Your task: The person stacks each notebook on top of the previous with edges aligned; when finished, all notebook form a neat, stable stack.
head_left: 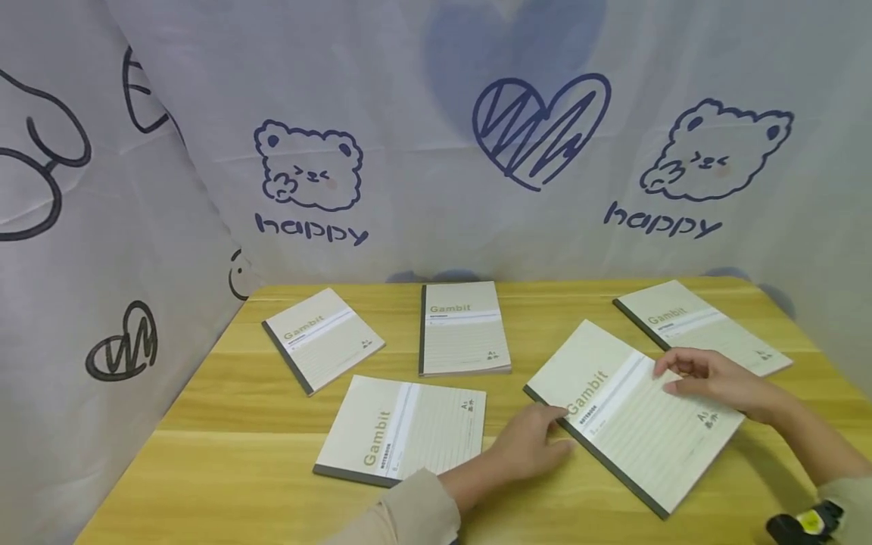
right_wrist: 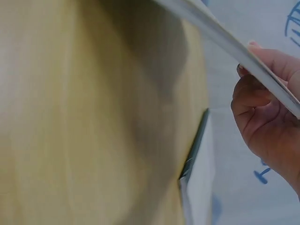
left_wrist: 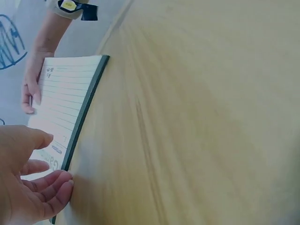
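A pale notebook (head_left: pixel 640 424) with a dark spine and "Gambit" on its cover slants across the right front of the table. My right hand (head_left: pixel 725 386) pinches its right edge, thumb on the cover and fingers underneath. In the right wrist view that held edge (right_wrist: pixel 234 49) is raised above the tabletop. At the spine side is my left hand (head_left: pixel 521 446), its fingertips right at the dark strip. The left wrist view has the left thumb and fingers (left_wrist: pixel 58 187) spread apart, relaxed, overlapping the notebook's spine end.
Similar notebooks lie about the wooden table (head_left: pixel 225 454): one at back left (head_left: pixel 323 341), one at back middle (head_left: pixel 466 341), one at back right (head_left: pixel 708 325) and one at front left (head_left: pixel 436 424). A printed white cloth (head_left: pixel 422 189) hangs behind the table.
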The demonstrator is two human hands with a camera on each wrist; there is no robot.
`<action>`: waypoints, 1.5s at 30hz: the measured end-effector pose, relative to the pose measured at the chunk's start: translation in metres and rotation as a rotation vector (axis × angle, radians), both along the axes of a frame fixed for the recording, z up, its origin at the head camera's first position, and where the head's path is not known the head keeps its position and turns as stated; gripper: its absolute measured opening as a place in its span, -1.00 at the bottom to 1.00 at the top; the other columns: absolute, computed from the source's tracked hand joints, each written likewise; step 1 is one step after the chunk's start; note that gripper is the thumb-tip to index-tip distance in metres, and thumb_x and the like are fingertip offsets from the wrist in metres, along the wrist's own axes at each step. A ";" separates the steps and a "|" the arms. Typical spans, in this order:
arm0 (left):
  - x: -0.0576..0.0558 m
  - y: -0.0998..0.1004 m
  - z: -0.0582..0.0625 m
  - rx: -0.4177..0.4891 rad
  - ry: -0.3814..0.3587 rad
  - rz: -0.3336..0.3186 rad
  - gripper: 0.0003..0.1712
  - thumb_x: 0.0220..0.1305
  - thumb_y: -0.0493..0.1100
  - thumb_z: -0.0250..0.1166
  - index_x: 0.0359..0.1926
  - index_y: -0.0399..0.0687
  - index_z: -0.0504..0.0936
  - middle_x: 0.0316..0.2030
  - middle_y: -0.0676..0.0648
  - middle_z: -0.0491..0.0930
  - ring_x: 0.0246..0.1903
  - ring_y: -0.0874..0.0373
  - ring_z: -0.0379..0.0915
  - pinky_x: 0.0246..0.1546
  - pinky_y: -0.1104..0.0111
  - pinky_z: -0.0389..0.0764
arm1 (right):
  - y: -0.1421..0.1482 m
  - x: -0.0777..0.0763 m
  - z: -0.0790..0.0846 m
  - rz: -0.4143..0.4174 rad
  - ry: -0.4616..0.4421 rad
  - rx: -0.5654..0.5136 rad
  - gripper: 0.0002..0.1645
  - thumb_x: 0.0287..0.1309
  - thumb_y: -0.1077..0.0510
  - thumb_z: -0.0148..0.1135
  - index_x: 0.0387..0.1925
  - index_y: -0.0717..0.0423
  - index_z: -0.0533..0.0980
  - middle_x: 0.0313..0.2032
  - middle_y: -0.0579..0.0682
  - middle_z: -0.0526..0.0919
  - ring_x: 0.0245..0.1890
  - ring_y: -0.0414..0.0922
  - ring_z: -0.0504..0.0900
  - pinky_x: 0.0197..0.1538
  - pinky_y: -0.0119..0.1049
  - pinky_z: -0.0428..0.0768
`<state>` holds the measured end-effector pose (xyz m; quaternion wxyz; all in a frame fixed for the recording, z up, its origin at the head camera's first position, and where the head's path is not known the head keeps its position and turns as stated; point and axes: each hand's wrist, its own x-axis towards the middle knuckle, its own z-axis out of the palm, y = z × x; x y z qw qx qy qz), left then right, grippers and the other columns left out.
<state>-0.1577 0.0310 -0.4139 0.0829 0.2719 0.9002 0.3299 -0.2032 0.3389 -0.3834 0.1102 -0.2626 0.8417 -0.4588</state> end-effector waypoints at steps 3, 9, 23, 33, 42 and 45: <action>0.001 0.001 -0.002 0.070 -0.051 0.009 -0.50 0.17 -0.09 0.26 0.12 -0.19 0.50 -0.25 -0.02 0.59 -0.36 0.36 0.39 -0.31 0.59 0.44 | -0.001 -0.001 0.007 -0.018 0.043 -0.002 -0.79 0.18 0.38 0.07 -0.13 0.26 0.46 -0.31 -0.20 0.53 -0.36 -0.26 0.43 -0.32 -0.45 0.41; 0.002 0.004 -0.007 0.224 -0.101 -0.010 -0.52 0.19 -0.19 0.25 0.13 -0.23 0.48 -0.26 -0.10 0.61 -0.44 0.44 0.36 -0.38 0.65 0.42 | -0.016 -0.003 0.023 -0.024 0.044 -0.014 -0.75 0.17 0.38 0.08 -0.10 0.18 0.49 -0.34 -0.21 0.56 -0.46 -0.26 0.51 -0.42 -0.42 0.51; -0.005 0.019 -0.012 0.661 -0.227 0.207 -0.40 0.21 -0.28 0.19 0.28 -0.12 0.27 -0.26 -0.09 0.58 -0.43 0.44 0.42 -0.41 0.60 0.48 | -0.072 -0.002 0.072 -0.139 0.134 0.081 -0.77 0.20 0.31 0.08 -0.09 0.21 0.50 -0.40 -0.13 0.56 -0.51 -0.22 0.53 -0.47 -0.35 0.54; -0.011 0.026 -0.011 0.870 -0.277 0.361 -0.18 0.17 -0.22 0.25 0.38 0.06 0.05 -0.20 -0.08 0.49 -0.46 0.29 0.49 -0.47 0.52 0.53 | -0.095 -0.005 0.088 -0.270 0.121 -0.087 -0.77 0.21 0.28 0.09 -0.13 -0.04 0.53 -0.48 -0.25 0.61 -0.57 -0.21 0.60 -0.56 -0.26 0.59; -0.010 0.015 -0.008 0.906 -0.239 0.260 -0.24 0.22 -0.25 0.19 0.38 0.04 0.05 -0.16 -0.02 0.24 -0.50 0.40 0.32 -0.52 0.63 0.39 | -0.106 -0.009 0.086 -0.322 0.041 -0.216 -0.72 0.23 0.24 0.10 -0.15 -0.24 0.53 -0.40 -0.32 0.61 -0.52 -0.25 0.63 -0.49 -0.31 0.62; -0.012 0.003 -0.005 0.890 -0.194 0.259 -0.25 0.24 -0.25 0.16 0.38 0.04 0.04 -0.16 -0.02 0.21 -0.51 0.41 0.28 -0.52 0.64 0.36 | -0.106 -0.012 0.080 -0.337 0.024 -0.233 -0.73 0.23 0.23 0.11 -0.15 -0.22 0.53 -0.41 -0.31 0.57 -0.50 -0.29 0.61 -0.47 -0.37 0.61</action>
